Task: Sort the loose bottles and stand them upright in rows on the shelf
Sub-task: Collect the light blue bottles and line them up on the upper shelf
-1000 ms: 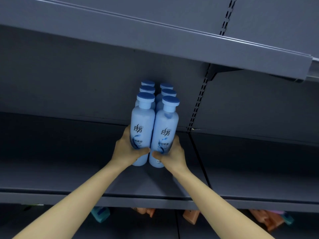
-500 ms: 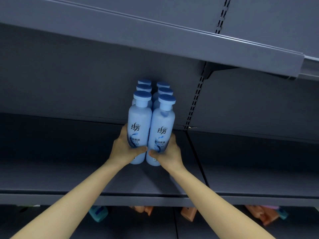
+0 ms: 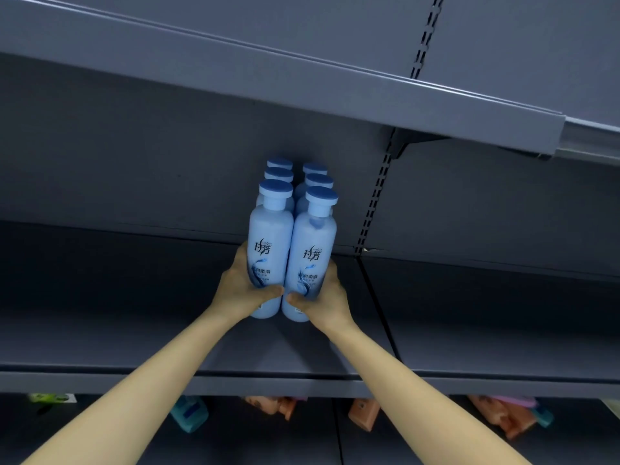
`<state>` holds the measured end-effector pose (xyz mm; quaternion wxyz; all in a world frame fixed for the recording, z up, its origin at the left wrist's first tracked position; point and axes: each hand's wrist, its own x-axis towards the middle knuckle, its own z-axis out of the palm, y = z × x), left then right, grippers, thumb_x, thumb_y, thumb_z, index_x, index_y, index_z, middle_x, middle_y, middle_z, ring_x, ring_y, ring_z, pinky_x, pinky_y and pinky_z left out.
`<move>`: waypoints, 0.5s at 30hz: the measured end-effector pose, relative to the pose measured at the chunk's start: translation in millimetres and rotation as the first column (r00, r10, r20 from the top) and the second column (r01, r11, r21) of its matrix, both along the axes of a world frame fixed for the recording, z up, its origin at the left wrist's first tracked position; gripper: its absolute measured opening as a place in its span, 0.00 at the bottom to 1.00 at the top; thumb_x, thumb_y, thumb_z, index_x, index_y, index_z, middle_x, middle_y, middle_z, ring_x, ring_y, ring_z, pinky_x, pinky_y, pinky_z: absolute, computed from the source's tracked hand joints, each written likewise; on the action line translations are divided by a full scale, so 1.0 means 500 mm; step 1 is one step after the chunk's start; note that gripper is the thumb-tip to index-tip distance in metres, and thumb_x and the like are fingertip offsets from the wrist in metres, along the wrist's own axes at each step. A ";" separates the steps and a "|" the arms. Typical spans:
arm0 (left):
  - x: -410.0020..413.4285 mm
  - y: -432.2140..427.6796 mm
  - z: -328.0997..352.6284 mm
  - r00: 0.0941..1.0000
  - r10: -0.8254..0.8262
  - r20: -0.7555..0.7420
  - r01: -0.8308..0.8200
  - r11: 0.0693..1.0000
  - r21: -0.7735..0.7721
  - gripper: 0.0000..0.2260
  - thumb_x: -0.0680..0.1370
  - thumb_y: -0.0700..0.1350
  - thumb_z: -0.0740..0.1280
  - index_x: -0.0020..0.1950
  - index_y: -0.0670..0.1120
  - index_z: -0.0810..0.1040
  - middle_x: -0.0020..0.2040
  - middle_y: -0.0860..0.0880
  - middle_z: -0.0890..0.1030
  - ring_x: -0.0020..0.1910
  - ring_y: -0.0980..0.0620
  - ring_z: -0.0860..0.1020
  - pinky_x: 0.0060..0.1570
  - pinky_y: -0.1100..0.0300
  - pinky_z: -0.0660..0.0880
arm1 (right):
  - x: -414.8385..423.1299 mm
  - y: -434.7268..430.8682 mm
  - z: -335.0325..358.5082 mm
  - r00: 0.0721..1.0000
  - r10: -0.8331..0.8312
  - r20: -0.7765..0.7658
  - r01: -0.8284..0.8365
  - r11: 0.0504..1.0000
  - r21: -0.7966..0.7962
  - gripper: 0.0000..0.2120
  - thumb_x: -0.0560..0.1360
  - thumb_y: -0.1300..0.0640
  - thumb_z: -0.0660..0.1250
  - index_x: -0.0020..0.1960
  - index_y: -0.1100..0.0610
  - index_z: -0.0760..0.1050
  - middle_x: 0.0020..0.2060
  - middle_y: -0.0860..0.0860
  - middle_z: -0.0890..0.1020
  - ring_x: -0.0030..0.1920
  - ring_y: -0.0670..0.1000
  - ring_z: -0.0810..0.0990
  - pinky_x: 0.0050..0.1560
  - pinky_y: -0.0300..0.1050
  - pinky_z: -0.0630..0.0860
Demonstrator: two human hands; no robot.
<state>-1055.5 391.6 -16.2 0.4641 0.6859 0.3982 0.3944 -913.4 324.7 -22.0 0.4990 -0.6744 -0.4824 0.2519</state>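
Two rows of bottles (image 3: 270,236) stand on the shelf (image 3: 117,323).
Front-left one in the left hand (image 3: 240,290), front-right in the right hand (image 3: 327,300).

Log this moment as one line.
left hand grips front-left bottle | right hand grips front-right bottle | shelf: six bottles upright, two rows

— What are the bottles (image 3: 270,250) made of?
— Plastic, pale blue, smooth with a soft sheen. The print lies flat on the surface. The caps (image 3: 275,188) are a darker plastic and duller.
— And the shelf (image 3: 134,330)?
— Painted metal by the look, grey, matt and even. The upper shelf (image 3: 302,92) has the same finish, and so does the slotted upright (image 3: 372,209).
— Below?
— An orange bottle (image 3: 364,414) and a teal bottle (image 3: 189,414), plastic too, but too blurred to judge their gloss.
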 end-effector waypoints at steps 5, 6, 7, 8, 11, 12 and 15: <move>-0.001 -0.007 0.000 0.997 0.012 -0.076 -0.011 1.000 0.015 0.36 0.70 0.40 0.75 0.72 0.48 0.60 0.57 0.54 0.73 0.55 0.56 0.72 0.53 0.60 0.69 | -0.001 0.000 -0.001 1.000 0.023 -0.016 -0.023 1.000 -0.013 0.30 0.69 0.64 0.74 0.61 0.48 0.60 0.57 0.46 0.72 0.58 0.45 0.72 0.55 0.40 0.70; -0.004 -0.008 0.000 0.993 0.019 -0.120 -0.014 0.999 0.040 0.35 0.71 0.41 0.74 0.72 0.48 0.60 0.58 0.53 0.73 0.56 0.55 0.72 0.53 0.60 0.69 | -0.002 0.000 0.001 1.000 0.023 -0.009 -0.023 1.000 -0.017 0.30 0.70 0.64 0.73 0.61 0.48 0.60 0.57 0.46 0.72 0.58 0.45 0.72 0.55 0.40 0.70; -0.008 -0.010 0.000 0.986 0.025 -0.168 -0.014 0.998 0.067 0.33 0.72 0.42 0.73 0.72 0.48 0.60 0.61 0.52 0.73 0.57 0.54 0.72 0.53 0.60 0.69 | -0.002 0.000 0.001 1.000 0.018 0.003 -0.018 1.000 -0.024 0.29 0.70 0.63 0.73 0.62 0.48 0.60 0.58 0.47 0.73 0.58 0.46 0.73 0.56 0.40 0.70; -0.013 -0.010 -0.001 0.976 0.033 -0.215 -0.013 0.995 0.097 0.32 0.72 0.43 0.72 0.72 0.48 0.61 0.63 0.51 0.73 0.60 0.52 0.73 0.54 0.59 0.69 | -0.001 0.000 0.002 1.000 0.012 0.025 -0.011 0.999 -0.038 0.29 0.70 0.63 0.73 0.62 0.49 0.61 0.59 0.48 0.73 0.59 0.47 0.73 0.56 0.41 0.71; -0.035 -0.014 -0.011 0.921 0.066 -0.384 0.004 0.984 0.177 0.28 0.74 0.47 0.69 0.72 0.48 0.62 0.67 0.48 0.71 0.65 0.47 0.70 0.55 0.58 0.69 | -0.006 -0.003 0.001 0.988 -0.021 0.156 0.038 0.994 -0.105 0.33 0.69 0.55 0.73 0.68 0.54 0.60 0.64 0.51 0.72 0.63 0.51 0.72 0.62 0.51 0.72; -0.041 -0.017 -0.013 0.894 0.075 -0.442 0.016 0.980 0.198 0.27 0.75 0.48 0.68 0.72 0.48 0.62 0.68 0.47 0.70 0.66 0.46 0.69 0.56 0.57 0.69 | -0.008 -0.006 0.000 0.976 -0.034 0.214 0.065 0.988 -0.140 0.37 0.68 0.49 0.72 0.71 0.55 0.58 0.66 0.51 0.71 0.66 0.53 0.70 0.65 0.56 0.70; -0.059 -0.037 -0.020 0.806 0.104 -0.582 0.047 0.970 0.239 0.28 0.77 0.52 0.64 0.74 0.47 0.60 0.73 0.45 0.64 0.71 0.43 0.63 0.61 0.51 0.69 | -0.011 -0.019 0.005 0.922 -0.005 0.387 0.133 0.943 -0.305 0.41 0.73 0.43 0.65 0.76 0.56 0.49 0.74 0.53 0.59 0.74 0.58 0.58 0.70 0.65 0.59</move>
